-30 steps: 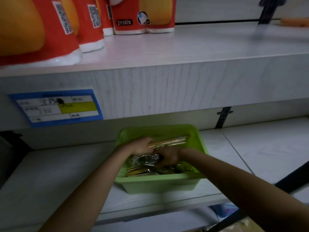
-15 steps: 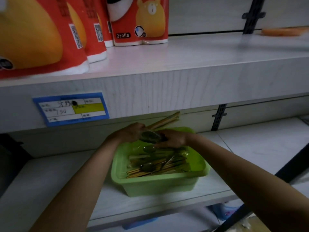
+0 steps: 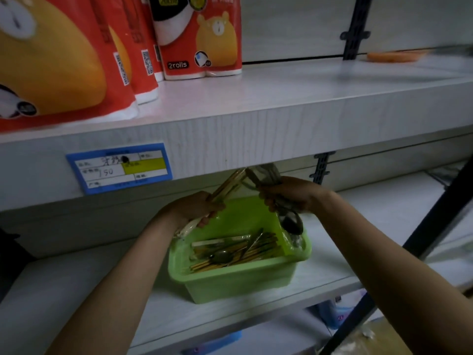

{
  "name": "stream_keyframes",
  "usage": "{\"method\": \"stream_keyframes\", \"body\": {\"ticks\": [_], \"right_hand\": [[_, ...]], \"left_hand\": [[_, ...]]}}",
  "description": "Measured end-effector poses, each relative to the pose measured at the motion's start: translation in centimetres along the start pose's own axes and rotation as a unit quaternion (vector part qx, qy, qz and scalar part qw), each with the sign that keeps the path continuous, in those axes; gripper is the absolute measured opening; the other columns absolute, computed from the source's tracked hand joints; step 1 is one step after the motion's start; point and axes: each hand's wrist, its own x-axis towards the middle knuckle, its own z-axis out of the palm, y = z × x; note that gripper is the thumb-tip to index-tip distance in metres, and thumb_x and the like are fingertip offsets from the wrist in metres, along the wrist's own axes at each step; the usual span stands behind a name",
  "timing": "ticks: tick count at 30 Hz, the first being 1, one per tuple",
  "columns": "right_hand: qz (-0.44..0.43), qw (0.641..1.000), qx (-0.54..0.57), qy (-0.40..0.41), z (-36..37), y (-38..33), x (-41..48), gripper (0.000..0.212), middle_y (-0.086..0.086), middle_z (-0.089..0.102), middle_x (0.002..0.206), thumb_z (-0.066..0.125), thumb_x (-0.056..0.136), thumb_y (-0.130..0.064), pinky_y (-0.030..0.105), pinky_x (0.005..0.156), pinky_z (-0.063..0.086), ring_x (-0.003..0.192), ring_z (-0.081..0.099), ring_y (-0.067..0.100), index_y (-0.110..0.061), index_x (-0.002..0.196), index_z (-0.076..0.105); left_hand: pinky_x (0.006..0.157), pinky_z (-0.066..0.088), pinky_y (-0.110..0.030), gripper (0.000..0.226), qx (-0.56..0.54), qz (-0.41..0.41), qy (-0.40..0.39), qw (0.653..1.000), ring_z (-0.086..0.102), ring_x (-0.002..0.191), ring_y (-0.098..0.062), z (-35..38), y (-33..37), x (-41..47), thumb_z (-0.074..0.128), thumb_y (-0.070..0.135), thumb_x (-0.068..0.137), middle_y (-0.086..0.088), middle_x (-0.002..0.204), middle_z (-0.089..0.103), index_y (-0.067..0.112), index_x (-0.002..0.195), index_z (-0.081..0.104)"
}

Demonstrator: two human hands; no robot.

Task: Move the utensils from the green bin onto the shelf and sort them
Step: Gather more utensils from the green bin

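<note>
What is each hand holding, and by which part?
The left hand grips a chopstick bundle below its middle; the right hand grips wrapped spoons around their middle.

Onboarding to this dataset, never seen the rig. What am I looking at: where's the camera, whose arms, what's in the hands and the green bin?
There is no machine here: a person works with two bare hands. All the pictures come from one wide-angle camera worn on the head, looking forward and down. The left hand grips a bundle of chopsticks. The right hand grips wrapped spoons. Both are raised above the green bin. The bin stands on the lower shelf and holds more utensils in a loose pile. On the upper shelf stand red paper-roll packs, with a blue price label on its front edge.
</note>
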Motion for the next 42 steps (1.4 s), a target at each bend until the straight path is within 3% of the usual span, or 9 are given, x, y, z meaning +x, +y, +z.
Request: {"method": "stream_keyframes", "body": {"ticks": [4, 7, 10, 13, 17, 23, 26, 32, 42], "right_hand": [[0.002, 0.974, 0.227, 0.02, -0.6, 0.9, -2.4, 0.017, -0.002, 0.053, 0.048, 0.046, 0.089, -0.014, 0.016, 0.04, 0.046, 0.039, 0.051, 0.006, -0.01, 0.072, 0.044], [0.014, 0.95, 0.313, -0.011, -0.6, 3.0, -4.0, 0.034, 0.001, 0.055, 0.048, 0.085, 0.051, -0.012, 0.018, 0.043, 0.052, 0.042, 0.057, 0.01, -0.008, 0.064, 0.054], [-0.001, 0.932, 0.362, -0.016, -0.5, 5.2, -6.3, 0.055, 0.0, 0.054, 0.049, 0.097, 0.023, -0.009, 0.018, 0.045, 0.052, 0.042, 0.057, 0.01, -0.008, 0.061, 0.056], [-0.013, 0.913, 0.406, 0.025, 0.0, 6.7, -9.0, 0.054, 0.002, 0.055, 0.055, 0.095, 0.027, -0.006, 0.02, 0.046, 0.053, 0.043, 0.056, 0.01, -0.006, 0.066, 0.058], [-0.002, 0.898, 0.424, 0.117, 0.1, 8.5, -12.9, 0.016, 0.002, 0.055, 0.061, 0.064, 0.07, -0.009, 0.019, 0.049, 0.052, 0.045, 0.053, 0.008, -0.007, 0.081, 0.053], [-0.023, 0.895, 0.425, 0.136, -1.9, 12.3, -20.0, 0.007, 0.002, 0.056, 0.061, 0.06, 0.08, -0.011, 0.02, 0.05, 0.053, 0.047, 0.055, 0.009, -0.006, 0.078, 0.055], [-0.061, 0.893, 0.398, 0.203, -3.3, 14.3, -24.0, 0.007, 0.002, 0.053, 0.06, 0.051, 0.085, -0.01, 0.019, 0.046, 0.051, 0.045, 0.052, 0.008, -0.005, 0.081, 0.053], [-0.046, 0.898, 0.356, 0.254, -7.2, 17.7, -31.8, 0.015, -0.001, 0.052, 0.054, 0.055, 0.078, -0.024, 0.02, 0.053, 0.046, 0.046, 0.054, 0.01, -0.01, 0.073, 0.053], [-0.12, 0.82, 0.406, 0.385, -14.5, 20.6, -40.0, 0.026, 0.0, 0.048, 0.056, 0.042, 0.096, -0.014, 0.018, 0.046, 0.046, 0.042, 0.048, 0.005, -0.008, 0.072, 0.05]], "left_hand": [[0.035, 0.028, -0.011, 0.022, -0.118, -0.013, -0.059, 0.991, 0.033, 0.033, -0.002, 1.9, 1.3, -1.0, 0.051, 0.014, 0.095, 0.001, 0.056, 0.041, 0.013, 0.074, 0.044], [0.033, 0.026, -0.012, 0.016, -0.186, -0.029, -0.118, 0.975, 0.032, 0.034, -0.002, 3.9, 1.9, -1.6, 0.047, 0.013, 0.096, 0.003, 0.053, 0.041, 0.013, 0.08, 0.043], [0.033, 0.027, -0.011, 0.013, -0.21, -0.047, -0.162, 0.963, 0.034, 0.035, -0.003, 6.3, 2.4, -2.8, 0.046, 0.015, 0.096, 0.003, 0.055, 0.042, 0.012, 0.084, 0.044], [0.032, 0.028, -0.012, 0.01, -0.228, -0.053, -0.178, 0.956, 0.035, 0.035, -0.003, 8.8, 2.4, -4.2, 0.048, 0.013, 0.095, 0.002, 0.055, 0.042, 0.011, 0.086, 0.043], [0.032, 0.03, -0.012, 0.008, -0.237, -0.052, -0.195, 0.95, 0.036, 0.035, -0.003, 12.3, 2.2, -6.3, 0.05, 0.014, 0.093, 0.002, 0.056, 0.044, 0.009, 0.097, 0.046], [0.034, 0.025, -0.013, 0.007, -0.245, -0.049, -0.205, 0.946, 0.03, 0.036, -0.005, 18.6, 2.1, -9.6, 0.047, 0.014, 0.094, 0.002, 0.055, 0.039, 0.012, 0.091, 0.042], [0.035, 0.027, -0.015, 0.009, -0.235, -0.051, -0.216, 0.946, 0.031, 0.038, -0.006, 22.4, 2.3, -11.0, 0.049, 0.015, 0.094, 0.002, 0.057, 0.041, 0.011, 0.088, 0.043], [0.036, 0.027, -0.016, 0.005, -0.219, -0.068, -0.26, 0.938, 0.032, 0.038, -0.007, 30.7, 4.2, -13.0, 0.05, 0.017, 0.094, 0.001, 0.056, 0.041, 0.013, 0.091, 0.048], [0.037, 0.026, -0.016, 0.011, -0.201, -0.047, -0.332, 0.92, 0.032, 0.039, -0.007, 43.0, 9.8, -9.9, 0.048, 0.017, 0.096, 0.001, 0.057, 0.042, 0.009, 0.102, 0.044]]}}
